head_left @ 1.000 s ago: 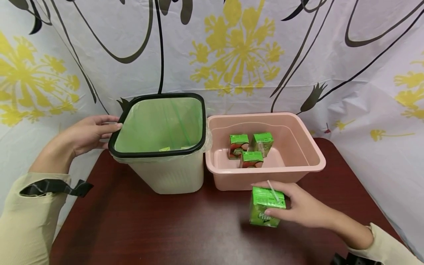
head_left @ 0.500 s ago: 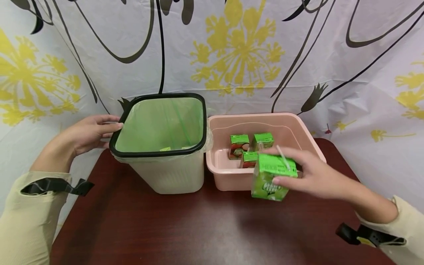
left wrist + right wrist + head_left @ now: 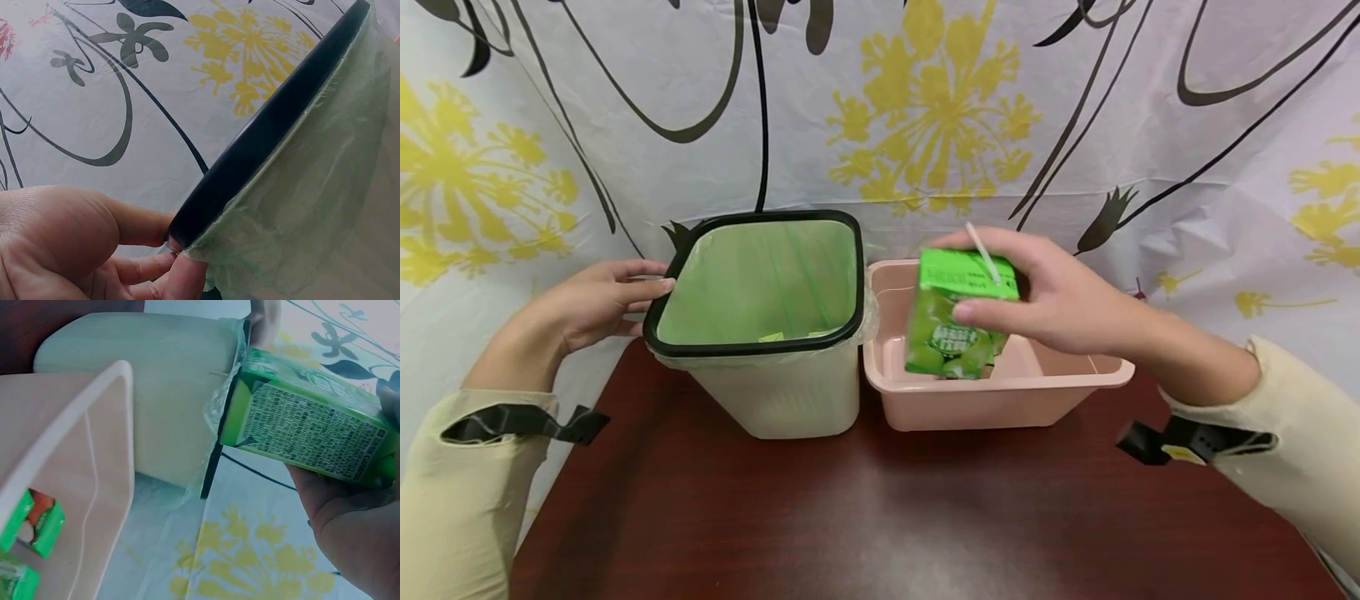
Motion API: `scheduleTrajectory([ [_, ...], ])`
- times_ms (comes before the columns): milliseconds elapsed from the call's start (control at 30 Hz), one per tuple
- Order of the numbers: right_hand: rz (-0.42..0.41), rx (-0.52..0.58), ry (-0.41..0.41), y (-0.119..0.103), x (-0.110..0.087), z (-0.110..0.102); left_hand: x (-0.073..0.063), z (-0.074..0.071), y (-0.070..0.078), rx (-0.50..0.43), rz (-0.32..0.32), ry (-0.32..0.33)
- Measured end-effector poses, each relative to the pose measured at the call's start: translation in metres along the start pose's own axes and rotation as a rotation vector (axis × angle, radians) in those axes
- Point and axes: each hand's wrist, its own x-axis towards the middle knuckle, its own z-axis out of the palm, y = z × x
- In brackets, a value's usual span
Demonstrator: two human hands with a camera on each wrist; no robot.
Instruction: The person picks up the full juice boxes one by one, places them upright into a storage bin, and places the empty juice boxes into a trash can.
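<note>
My right hand (image 3: 1041,292) grips a green juice carton (image 3: 951,337) by its sides, a white straw (image 3: 983,252) sticking up from its top. It is held in the air over the pink basin (image 3: 1000,408). In the right wrist view the carton (image 3: 306,419) shows its printed text panel and overlaps the bin's rim. My left hand (image 3: 606,304) touches the black rim (image 3: 752,348) of the lined trash bin (image 3: 775,400) from the left. Its fingers look fairly straight. In the left wrist view, fingertips meet the rim (image 3: 269,131) and the green bag (image 3: 294,206).
Juice cartons (image 3: 47,528) stand in the basin, mostly hidden in the head view by the held carton. Light green pieces (image 3: 772,337) lie inside the bin. Bin and basin stand side by side on a dark red-brown table (image 3: 820,517), before a patterned curtain (image 3: 947,100).
My right hand has lifted the green juice carton from low over the table in front of the basin, up and leftward over the basin. The left hand stays at the bin's rim.
</note>
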Motion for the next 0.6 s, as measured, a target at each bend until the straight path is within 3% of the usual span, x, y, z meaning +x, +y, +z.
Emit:
scheduleTrajectory([
  [267,0.019,0.073,0.01,-0.015,0.048,0.005,0.0,0.001,0.002,-0.011,0.0,0.001],
  [600,0.0,0.059,0.021,-0.014,0.106,0.023,0.0,0.001,0.001,-0.015,-0.006,0.0],
])
